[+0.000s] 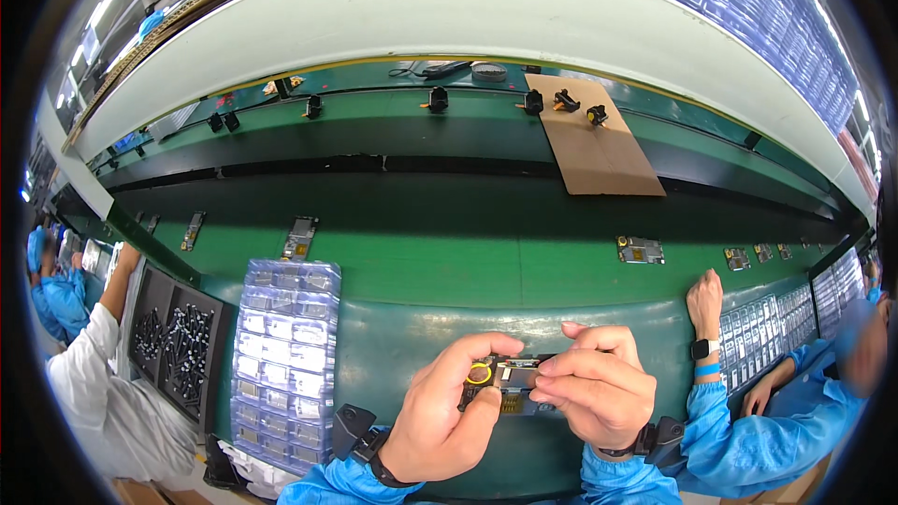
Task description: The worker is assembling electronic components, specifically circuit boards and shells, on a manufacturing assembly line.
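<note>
My left hand point(447, 411) and my right hand point(599, 383) hold a small dark circuit board point(507, 383) between them, low in the middle of the view. The left thumb and fingers grip its left end, where a yellow ring-shaped part point(479, 373) sits. On the right end, my right-hand fingers pinch the board from above. Both forearms wear blue sleeves and dark wrist straps.
A stack of clear blister trays point(284, 355) with small parts lies at my left. Black trays point(178, 337) sit further left beside a person in white. Boards point(640, 250) ride the green conveyor belt point(449, 262). A cardboard sheet point(594, 145) lies beyond. Another person's hand point(704, 297) rests at right.
</note>
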`<state>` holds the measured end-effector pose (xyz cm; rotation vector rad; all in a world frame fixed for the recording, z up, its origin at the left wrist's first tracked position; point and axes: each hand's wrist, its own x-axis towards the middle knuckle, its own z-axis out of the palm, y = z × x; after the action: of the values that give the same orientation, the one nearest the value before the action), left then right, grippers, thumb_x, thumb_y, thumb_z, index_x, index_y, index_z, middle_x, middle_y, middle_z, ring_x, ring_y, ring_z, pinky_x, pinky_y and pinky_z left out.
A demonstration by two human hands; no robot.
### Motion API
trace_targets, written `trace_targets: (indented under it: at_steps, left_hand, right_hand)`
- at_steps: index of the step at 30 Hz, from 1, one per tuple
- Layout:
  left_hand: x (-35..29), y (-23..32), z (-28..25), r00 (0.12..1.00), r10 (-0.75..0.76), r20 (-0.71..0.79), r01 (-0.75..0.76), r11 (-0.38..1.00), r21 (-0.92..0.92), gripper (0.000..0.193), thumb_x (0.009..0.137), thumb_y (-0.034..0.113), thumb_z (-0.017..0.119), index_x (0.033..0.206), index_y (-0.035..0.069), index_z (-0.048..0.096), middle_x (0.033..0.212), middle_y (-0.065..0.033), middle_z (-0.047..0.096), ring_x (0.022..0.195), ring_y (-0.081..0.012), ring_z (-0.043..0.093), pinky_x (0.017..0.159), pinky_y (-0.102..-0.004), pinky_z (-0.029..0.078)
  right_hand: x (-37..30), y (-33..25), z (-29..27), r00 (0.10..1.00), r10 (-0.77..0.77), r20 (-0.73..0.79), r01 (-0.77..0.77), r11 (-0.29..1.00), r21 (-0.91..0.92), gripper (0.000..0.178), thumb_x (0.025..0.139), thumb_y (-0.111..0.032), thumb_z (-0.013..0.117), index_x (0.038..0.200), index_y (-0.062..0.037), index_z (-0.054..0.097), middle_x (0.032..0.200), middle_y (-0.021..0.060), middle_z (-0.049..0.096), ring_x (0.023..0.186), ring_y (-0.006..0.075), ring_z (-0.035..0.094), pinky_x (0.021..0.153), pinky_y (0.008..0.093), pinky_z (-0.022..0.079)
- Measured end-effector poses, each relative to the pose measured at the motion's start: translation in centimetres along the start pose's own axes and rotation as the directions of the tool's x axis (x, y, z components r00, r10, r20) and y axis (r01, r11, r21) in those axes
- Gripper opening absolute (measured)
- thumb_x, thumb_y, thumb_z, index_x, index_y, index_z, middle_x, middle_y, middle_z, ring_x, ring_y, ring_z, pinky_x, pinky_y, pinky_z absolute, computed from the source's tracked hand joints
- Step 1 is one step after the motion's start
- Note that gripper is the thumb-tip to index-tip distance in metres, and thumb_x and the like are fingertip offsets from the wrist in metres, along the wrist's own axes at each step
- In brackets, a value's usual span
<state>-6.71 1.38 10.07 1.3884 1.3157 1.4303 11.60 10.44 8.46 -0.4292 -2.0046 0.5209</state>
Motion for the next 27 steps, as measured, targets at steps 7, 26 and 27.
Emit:
trace_targets:
  at_steps: [7,26,27]
  left_hand:
    - [-0.09,-0.05,-0.05,1.0,-0.017,-0.004,0.017,0.999,-0.033,0.041,0.089,-0.008,0.052,0.129,-0.002,0.058,0.1,-0.0099,0.066,0.082,-0.0112,0.063,0.074,-0.0273,0.052]
    - [-0.03,0.31,0.05,0.999,-0.036,-0.014,0.036,0.999,-0.027,0.04,0.09,-0.009,0.052,0.128,-0.002,0.058,0.104,-0.0112,0.067,0.087,-0.0128,0.064,0.077,-0.0284,0.053]
    - [-0.03,0.3,0.05,0.999,-0.037,-0.014,0.036,0.999,-0.027,0.04,0.09,-0.009,0.052,0.128,-0.002,0.058,0.104,-0.0112,0.067,0.087,-0.0128,0.064,0.077,-0.0284,0.053]
  right_hand:
    - [-0.03,0.02,0.27,1.0,-0.018,-0.02,0.018,1.0,0.001,0.033,0.063,-0.004,0.091,0.094,-0.0084,0.081,0.101,0.0024,0.076,0.089,0.0201,0.061,0.093,0.0435,0.061]
    - [-0.1,0.39,0.39,0.999,-0.02,-0.03,0.02,1.0,0.014,0.033,0.063,-0.004,0.091,0.094,-0.0084,0.082,0.101,0.0031,0.076,0.09,0.0211,0.061,0.092,0.0433,0.062]
    - [-0.07,0.37,0.38,0.999,-0.019,-0.03,0.019,1.0,0.014,0.033,0.063,-0.004,0.091,0.094,-0.0084,0.082,0.101,0.0031,0.076,0.09,0.0211,0.061,0.092,0.0433,0.062]
